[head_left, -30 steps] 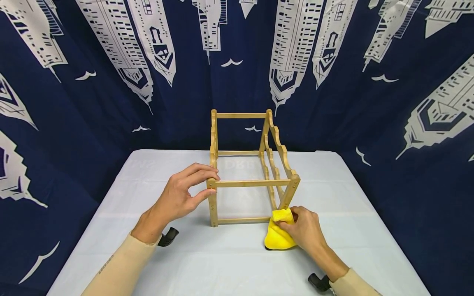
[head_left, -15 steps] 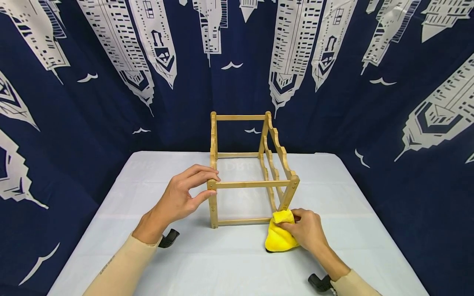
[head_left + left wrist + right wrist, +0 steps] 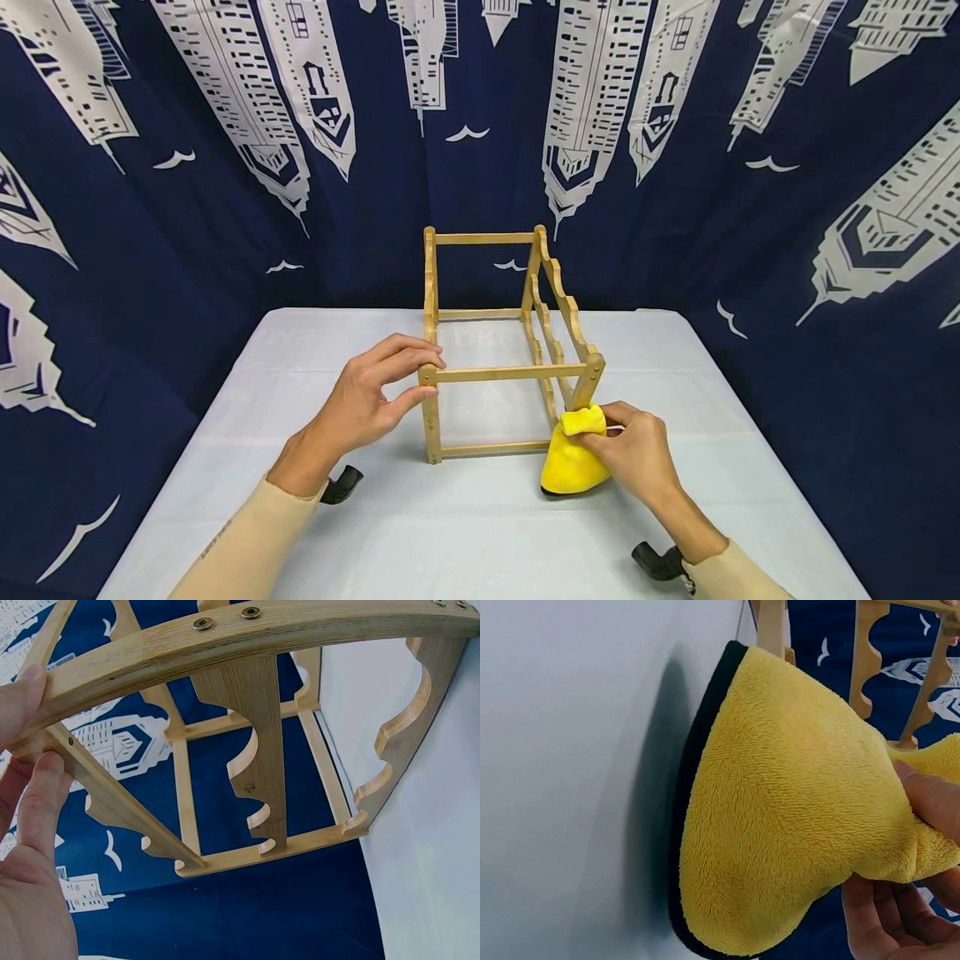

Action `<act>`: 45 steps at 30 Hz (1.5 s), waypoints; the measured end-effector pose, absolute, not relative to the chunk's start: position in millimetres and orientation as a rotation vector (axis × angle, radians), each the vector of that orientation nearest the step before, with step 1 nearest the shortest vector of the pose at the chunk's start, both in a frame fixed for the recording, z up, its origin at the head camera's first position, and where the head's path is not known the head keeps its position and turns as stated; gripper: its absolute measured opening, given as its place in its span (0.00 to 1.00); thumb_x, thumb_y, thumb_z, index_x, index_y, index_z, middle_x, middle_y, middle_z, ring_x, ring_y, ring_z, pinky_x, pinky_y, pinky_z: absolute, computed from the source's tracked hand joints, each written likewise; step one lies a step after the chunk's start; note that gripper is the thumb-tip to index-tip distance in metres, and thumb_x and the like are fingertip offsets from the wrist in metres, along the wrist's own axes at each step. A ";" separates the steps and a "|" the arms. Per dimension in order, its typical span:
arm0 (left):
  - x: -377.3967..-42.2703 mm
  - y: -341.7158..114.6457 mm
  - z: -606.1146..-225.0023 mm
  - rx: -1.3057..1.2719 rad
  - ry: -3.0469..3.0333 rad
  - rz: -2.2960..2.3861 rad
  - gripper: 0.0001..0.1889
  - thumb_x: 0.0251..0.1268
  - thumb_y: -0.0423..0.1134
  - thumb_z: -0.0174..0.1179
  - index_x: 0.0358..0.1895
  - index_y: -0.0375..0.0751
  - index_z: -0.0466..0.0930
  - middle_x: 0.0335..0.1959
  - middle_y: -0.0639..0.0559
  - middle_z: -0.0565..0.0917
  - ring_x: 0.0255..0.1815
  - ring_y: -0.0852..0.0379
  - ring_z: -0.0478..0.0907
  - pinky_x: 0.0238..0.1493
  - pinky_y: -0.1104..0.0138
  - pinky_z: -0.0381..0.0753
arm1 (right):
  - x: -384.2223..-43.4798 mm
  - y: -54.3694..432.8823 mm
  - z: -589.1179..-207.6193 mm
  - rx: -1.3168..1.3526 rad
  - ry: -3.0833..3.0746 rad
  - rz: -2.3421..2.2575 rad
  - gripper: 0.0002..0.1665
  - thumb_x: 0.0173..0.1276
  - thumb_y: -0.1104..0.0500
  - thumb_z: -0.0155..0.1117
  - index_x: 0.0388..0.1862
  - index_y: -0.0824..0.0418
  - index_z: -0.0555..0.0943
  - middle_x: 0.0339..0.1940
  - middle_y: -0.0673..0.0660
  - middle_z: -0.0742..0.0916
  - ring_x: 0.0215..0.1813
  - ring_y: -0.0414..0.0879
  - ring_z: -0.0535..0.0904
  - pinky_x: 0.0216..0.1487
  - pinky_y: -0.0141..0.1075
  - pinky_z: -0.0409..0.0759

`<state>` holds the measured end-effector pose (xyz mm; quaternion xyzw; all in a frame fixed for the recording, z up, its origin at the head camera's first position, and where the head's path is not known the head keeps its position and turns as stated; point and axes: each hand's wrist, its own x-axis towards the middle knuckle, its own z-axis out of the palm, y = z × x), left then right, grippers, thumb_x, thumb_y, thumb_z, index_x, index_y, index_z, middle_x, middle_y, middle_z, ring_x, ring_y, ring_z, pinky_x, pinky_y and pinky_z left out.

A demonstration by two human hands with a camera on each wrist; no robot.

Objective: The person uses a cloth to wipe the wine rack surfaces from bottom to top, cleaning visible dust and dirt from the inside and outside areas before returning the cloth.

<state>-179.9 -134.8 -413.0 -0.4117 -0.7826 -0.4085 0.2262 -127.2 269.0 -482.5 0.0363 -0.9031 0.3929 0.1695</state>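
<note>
A light wooden rack (image 3: 510, 373) with scalloped bars stands upright on the white table. My left hand (image 3: 367, 387) grips its near left top corner, thumb on one side and fingers on the other; the left wrist view shows the same hold on the wooden frame (image 3: 225, 645). In my right hand (image 3: 637, 450) a yellow plush cloth (image 3: 573, 462) with a dark edge is pinched between thumb and fingers. The bunched cloth wraps against the near right post of the rack, hiding its lower part. Its loose end hangs down close over the table, as the right wrist view of the cloth (image 3: 787, 802) shows.
The white-covered table (image 3: 420, 533) runs back to a dark blue curtain (image 3: 375, 242) printed with white buildings and birds. Black wrist-worn devices, one near the left wrist (image 3: 342, 485) and one near the right (image 3: 657, 561), stick out above the table.
My right hand and the yellow cloth have moved slightly up and to the right along the near right post. The left hand keeps its hold, and the rack stays in place.
</note>
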 end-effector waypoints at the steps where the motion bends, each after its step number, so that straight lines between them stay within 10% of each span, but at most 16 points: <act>1: -179.7 -134.9 -413.4 -1.137 -2.157 -1.132 0.23 0.68 0.28 0.84 0.64 0.45 0.93 0.67 0.50 0.91 0.72 0.47 0.91 0.75 0.68 0.90 | -126.6 268.9 -481.2 0.105 -2.563 1.115 0.23 0.60 0.61 0.97 0.51 0.67 0.96 0.48 0.64 0.99 0.47 0.57 0.98 0.46 0.26 0.94; 9: -178.6 -134.3 -413.2 -1.131 -2.177 -1.135 0.21 0.70 0.30 0.83 0.63 0.48 0.93 0.67 0.52 0.91 0.72 0.49 0.91 0.76 0.67 0.90 | -124.5 267.6 -462.8 0.133 -2.467 1.121 0.19 0.62 0.67 0.94 0.50 0.67 0.97 0.48 0.64 0.98 0.48 0.56 0.98 0.47 0.17 0.90; 18: -180.0 -134.5 -412.9 -1.123 -2.158 -1.125 0.22 0.69 0.28 0.84 0.64 0.46 0.93 0.66 0.51 0.91 0.71 0.48 0.91 0.75 0.68 0.90 | -127.2 264.5 -426.0 0.167 -2.269 1.189 0.19 0.62 0.71 0.92 0.51 0.69 0.97 0.46 0.63 0.96 0.49 0.25 0.87 0.56 0.13 0.86; 28: -180.1 -134.5 -414.1 -1.108 -2.171 -1.114 0.22 0.69 0.29 0.84 0.63 0.48 0.93 0.66 0.53 0.91 0.72 0.48 0.91 0.74 0.65 0.91 | -133.4 267.3 -405.4 0.240 -2.109 1.337 0.20 0.59 0.80 0.88 0.51 0.74 0.95 0.43 0.37 0.92 0.52 0.34 0.90 0.63 0.21 0.90; 45: -173.2 -131.7 -409.6 -1.082 -2.237 -1.041 0.22 0.72 0.30 0.82 0.65 0.48 0.91 0.68 0.51 0.88 0.73 0.48 0.89 0.70 0.57 0.95 | -135.7 278.7 -386.2 0.260 -2.202 1.320 0.24 0.63 0.74 0.89 0.59 0.70 0.95 0.46 0.32 0.91 0.52 0.29 0.89 0.62 0.16 0.86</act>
